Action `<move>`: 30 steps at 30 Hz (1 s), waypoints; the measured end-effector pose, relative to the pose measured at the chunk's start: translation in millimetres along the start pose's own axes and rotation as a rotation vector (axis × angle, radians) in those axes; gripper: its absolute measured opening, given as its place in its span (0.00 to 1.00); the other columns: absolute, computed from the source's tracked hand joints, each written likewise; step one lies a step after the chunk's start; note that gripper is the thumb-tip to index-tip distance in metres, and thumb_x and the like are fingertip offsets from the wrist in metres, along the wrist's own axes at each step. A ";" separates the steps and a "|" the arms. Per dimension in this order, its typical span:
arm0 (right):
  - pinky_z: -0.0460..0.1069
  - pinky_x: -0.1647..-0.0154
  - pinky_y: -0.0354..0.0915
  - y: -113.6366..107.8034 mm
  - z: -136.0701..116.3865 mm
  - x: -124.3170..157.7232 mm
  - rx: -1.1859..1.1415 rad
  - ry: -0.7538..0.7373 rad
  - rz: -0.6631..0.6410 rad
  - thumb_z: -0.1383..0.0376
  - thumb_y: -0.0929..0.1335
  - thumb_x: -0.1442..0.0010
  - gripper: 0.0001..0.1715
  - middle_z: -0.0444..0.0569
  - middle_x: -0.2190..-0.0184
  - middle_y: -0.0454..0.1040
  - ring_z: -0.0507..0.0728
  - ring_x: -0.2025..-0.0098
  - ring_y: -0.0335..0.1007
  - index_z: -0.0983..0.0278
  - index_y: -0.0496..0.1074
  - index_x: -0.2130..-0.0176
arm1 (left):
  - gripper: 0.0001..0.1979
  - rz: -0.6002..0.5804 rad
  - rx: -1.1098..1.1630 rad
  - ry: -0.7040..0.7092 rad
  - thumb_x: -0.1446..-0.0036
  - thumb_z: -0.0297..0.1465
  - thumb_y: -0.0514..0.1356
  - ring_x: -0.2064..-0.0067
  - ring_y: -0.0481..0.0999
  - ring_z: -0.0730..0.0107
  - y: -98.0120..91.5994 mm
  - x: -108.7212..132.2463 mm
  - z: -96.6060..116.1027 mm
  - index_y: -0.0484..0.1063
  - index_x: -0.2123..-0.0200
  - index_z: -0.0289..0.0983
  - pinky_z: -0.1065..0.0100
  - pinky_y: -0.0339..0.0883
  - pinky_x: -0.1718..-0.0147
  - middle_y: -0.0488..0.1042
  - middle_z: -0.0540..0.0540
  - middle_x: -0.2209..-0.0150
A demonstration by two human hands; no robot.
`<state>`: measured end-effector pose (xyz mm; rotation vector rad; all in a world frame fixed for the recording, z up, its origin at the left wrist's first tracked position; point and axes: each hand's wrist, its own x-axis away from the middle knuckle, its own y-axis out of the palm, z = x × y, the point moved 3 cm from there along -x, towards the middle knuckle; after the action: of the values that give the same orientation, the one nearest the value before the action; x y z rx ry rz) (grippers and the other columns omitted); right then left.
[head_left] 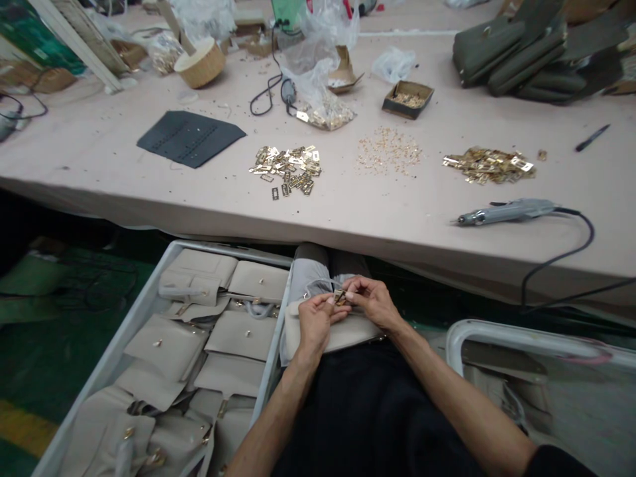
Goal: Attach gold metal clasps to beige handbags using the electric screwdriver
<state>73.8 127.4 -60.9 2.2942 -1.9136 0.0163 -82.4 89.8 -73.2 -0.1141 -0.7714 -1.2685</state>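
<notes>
On my lap lies a beige handbag (pixel 342 336), its flap side towards me. Above it my left hand (pixel 318 319) and my right hand (pixel 370 301) meet, both closed with fingertips pinched around a small gold metal plate (pixel 340 297). The plate looks like the rectangular fittings piled on the table. A dark spot shows at the plate's middle, too small to make out. Part of the bag's upper edge is hidden behind my fingers.
A crate (pixel 171 255) of beige bags stands at my left, another crate (pixel 454 338) at my right. The table holds gold frames (pixel 288 165), screws (pixel 390 151), gold plates (pixel 489 165), an electric screwdriver (pixel 507 212), a black sheet (pixel 191 138) and dark bags (pixel 527 56).
</notes>
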 end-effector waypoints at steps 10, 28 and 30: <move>0.50 0.68 0.72 -12.2 -6.4 1.8 -0.082 0.101 0.088 0.50 0.79 0.45 0.23 0.48 0.73 0.77 0.54 0.72 0.72 0.66 0.74 0.67 | 0.22 0.039 -0.014 0.085 0.51 0.40 0.73 0.72 0.85 0.58 -1.2 4.2 0.1 0.77 0.59 0.28 0.68 0.79 0.73 0.84 0.37 0.69; 0.50 0.65 0.69 22.8 -12.2 9.2 0.393 -0.203 0.250 0.64 0.72 0.37 0.06 0.49 0.68 0.78 0.56 0.66 0.74 0.62 0.82 0.64 | 0.22 -0.003 0.003 0.084 0.51 0.35 0.72 0.67 0.87 0.52 0.8 -1.3 -6.5 0.80 0.55 0.27 0.54 0.84 0.62 0.85 0.37 0.68; 0.51 0.65 0.69 23.2 -11.1 9.8 0.395 -0.221 0.258 0.64 0.72 0.37 0.06 0.49 0.69 0.77 0.56 0.66 0.74 0.61 0.82 0.64 | 0.22 -0.025 0.012 0.084 0.51 0.35 0.72 0.66 0.87 0.52 1.6 -0.3 -5.9 0.80 0.55 0.27 0.54 0.84 0.62 0.85 0.36 0.66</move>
<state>53.9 115.2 -46.3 2.3392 -2.5067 0.1947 -78.4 87.7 -77.3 -0.0415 -0.7098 -1.2840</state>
